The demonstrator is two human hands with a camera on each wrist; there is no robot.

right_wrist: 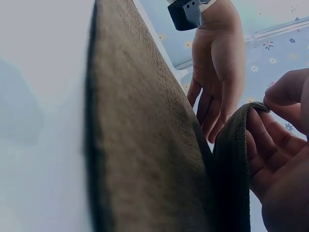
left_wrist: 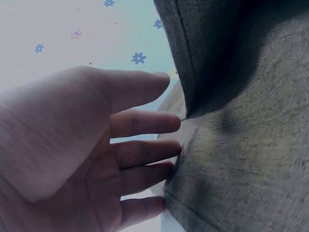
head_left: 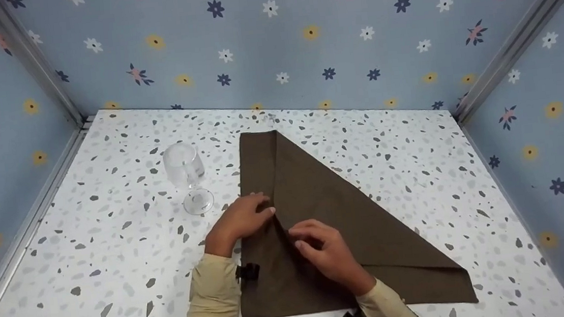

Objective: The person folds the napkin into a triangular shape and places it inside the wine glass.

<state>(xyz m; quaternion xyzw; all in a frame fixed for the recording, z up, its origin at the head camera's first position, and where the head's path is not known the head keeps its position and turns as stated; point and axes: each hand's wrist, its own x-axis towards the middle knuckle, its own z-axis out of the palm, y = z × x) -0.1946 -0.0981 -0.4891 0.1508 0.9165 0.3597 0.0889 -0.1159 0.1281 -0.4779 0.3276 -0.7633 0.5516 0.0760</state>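
A brown cloth napkin (head_left: pixel 326 195), folded into a rough triangle, lies on the speckled table. My right hand (head_left: pixel 331 254) pinches a raised inner edge of it between thumb and fingers; in the right wrist view that lifted cloth edge (right_wrist: pixel 236 145) curves up into the fingertips. On the napkin's left part rests my left hand (head_left: pixel 241 218), its fingertips beside the same fold. The left wrist view has these fingers (left_wrist: pixel 149 150) fairly straight, tips touching the cloth, with the thumb apart from them and nothing held.
To the left of the napkin stands a clear stemmed glass (head_left: pixel 184 169) on its round foot. The white speckled table (head_left: pixel 112 204) is bounded by flower-patterned panels (head_left: pixel 272 42) at the back and both sides. Small black devices (head_left: pixel 247 272) are strapped at both wrists.
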